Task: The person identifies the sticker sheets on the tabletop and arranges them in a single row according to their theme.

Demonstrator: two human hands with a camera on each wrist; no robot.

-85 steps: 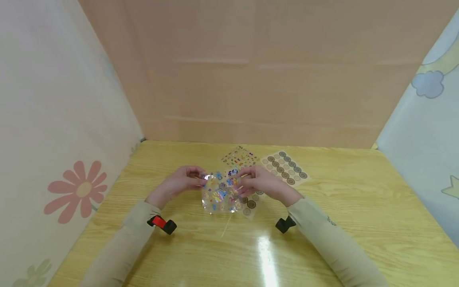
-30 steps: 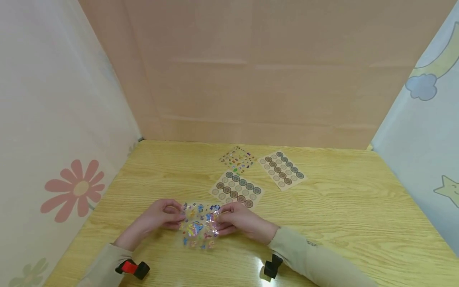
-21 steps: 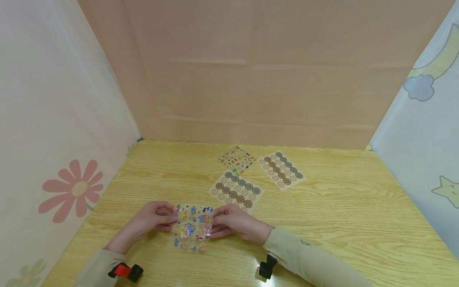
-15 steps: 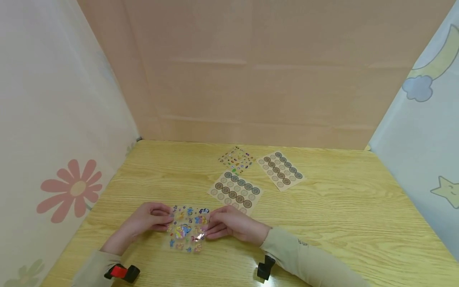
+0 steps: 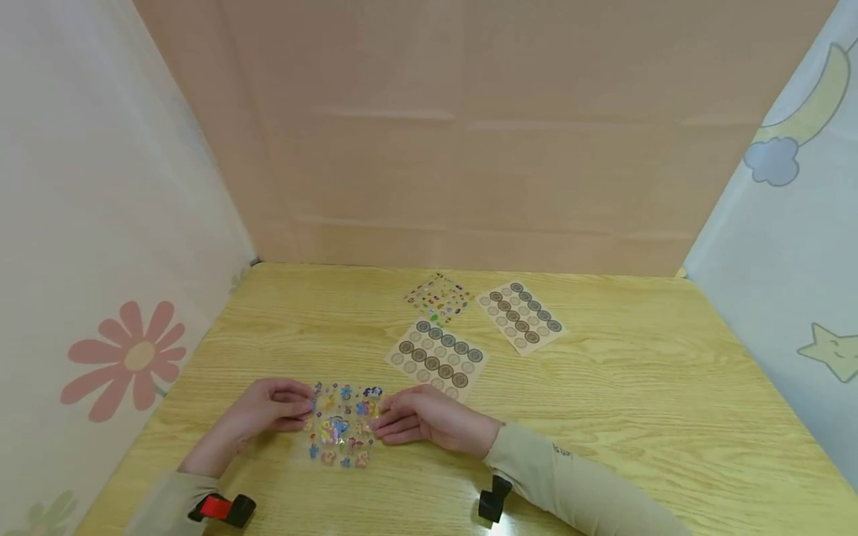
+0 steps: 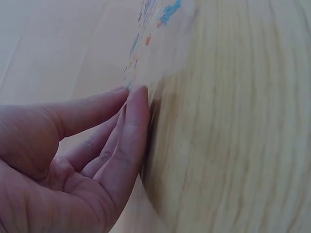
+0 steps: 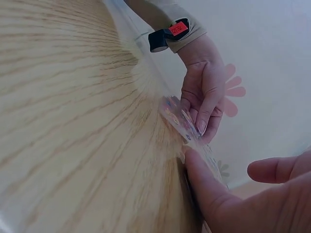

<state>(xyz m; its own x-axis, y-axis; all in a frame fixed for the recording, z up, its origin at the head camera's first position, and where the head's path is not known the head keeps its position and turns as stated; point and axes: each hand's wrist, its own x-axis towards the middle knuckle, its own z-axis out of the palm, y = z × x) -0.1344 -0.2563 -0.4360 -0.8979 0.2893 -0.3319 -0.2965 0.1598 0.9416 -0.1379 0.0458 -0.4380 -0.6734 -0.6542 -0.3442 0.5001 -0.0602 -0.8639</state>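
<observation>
Spanning the gap between both hands in the head view, a clear sticker sheet [image 5: 338, 428] sits at the near left part of the table [image 5: 637, 387]. The left hand [image 5: 268, 406] is at its left edge, the right hand [image 5: 436, 420] at its right edge. A broad stretch of wood runs from the right arm to the right wall [image 5: 791, 253]; a narrower strip separates the left hand from the left wall [image 5: 107, 208]. Farther back lie a small spotted sheet [image 5: 439, 296] and two sheets of printed circles, the nearer one [image 5: 439, 356] partly covered by the right hand, the farther one [image 5: 521, 318] fully visible. The frame cuts off both sleeves.

In the left wrist view, thumb and fingertips pinch the sticker sheet's edge; the top border crops the sheet, and its print is blurred.

In the right wrist view, the right hand is spread: a finger touches the sheet while the thumb stands well apart. Seen nearly edge-on, the sheet's contact with the table is hard to tell.
</observation>
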